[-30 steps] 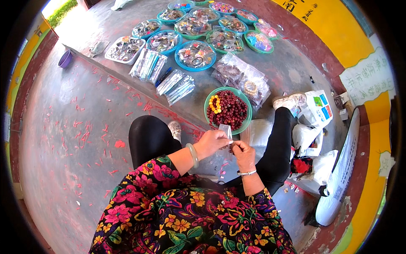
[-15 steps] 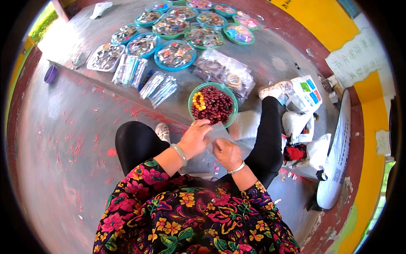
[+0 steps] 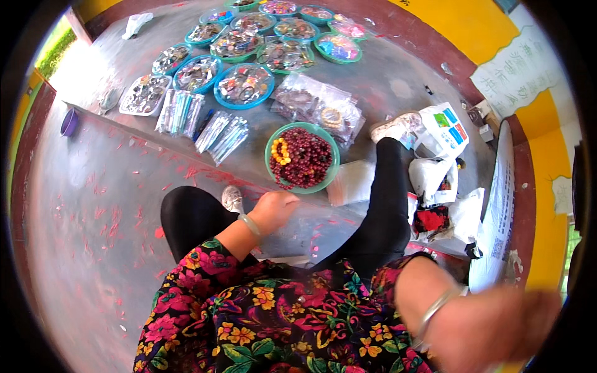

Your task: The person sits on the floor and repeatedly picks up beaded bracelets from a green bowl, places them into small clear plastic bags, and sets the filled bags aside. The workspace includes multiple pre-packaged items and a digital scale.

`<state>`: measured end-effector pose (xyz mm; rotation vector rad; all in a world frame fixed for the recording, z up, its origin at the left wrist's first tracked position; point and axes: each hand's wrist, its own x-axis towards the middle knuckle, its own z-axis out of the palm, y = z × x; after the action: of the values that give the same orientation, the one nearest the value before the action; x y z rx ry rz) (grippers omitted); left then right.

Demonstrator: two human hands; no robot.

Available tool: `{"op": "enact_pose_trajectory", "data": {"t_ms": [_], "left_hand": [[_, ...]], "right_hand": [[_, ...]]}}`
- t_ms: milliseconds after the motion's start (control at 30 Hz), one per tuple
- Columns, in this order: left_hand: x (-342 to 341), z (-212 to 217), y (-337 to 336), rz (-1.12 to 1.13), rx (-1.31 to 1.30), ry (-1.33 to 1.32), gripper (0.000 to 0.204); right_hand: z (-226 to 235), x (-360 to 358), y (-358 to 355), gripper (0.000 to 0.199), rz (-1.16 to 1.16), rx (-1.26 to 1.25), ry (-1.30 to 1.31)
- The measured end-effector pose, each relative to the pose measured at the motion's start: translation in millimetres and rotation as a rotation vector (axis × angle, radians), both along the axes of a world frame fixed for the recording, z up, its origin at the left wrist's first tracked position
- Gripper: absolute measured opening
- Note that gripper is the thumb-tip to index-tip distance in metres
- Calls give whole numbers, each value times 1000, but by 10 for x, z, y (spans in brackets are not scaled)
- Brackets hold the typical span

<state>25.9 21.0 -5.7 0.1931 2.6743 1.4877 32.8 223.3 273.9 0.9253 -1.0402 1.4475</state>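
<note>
My left hand (image 3: 278,210), a pale bangle on its wrist, hangs over the step just below the green bowl (image 3: 336,163). Its fingers are closed, and whatever they may hold is hidden. Dark red bead strings (image 3: 309,155) fill that bowl, with a yellow bead bracelet (image 3: 280,151) on their left side. Far out to the lower right is my right hand (image 3: 497,320), raised close to the camera with a silver bangle on its wrist. Motion smears its fingers, so their grip cannot be made out.
Beyond the bowl lie clear bags (image 3: 320,109) of bracelets, bundles of wrapped pens (image 3: 222,133) and several basins (image 3: 244,85) of small packaged items. Clear plastic sleeves (image 3: 353,180) rest right of the bowl. White bags (image 3: 430,177) stand beside my right leg.
My hands have parted. The right one swung from beside the left out to the lower right; the left dropped slightly away from the bowl. The clear bag between them no longer shows.
</note>
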Motion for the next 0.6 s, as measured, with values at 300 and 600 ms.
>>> {"op": "enact_pose_trajectory", "data": {"t_ms": [300,600], "left_hand": [[-76,42,-20,9,-58,112,19],[-55,123,-33,119,12,86,13]], "right_hand": [[-45,27,-505,59,370,-141,59],[-1774,-472,-119,25,-13,772,-997]]}}
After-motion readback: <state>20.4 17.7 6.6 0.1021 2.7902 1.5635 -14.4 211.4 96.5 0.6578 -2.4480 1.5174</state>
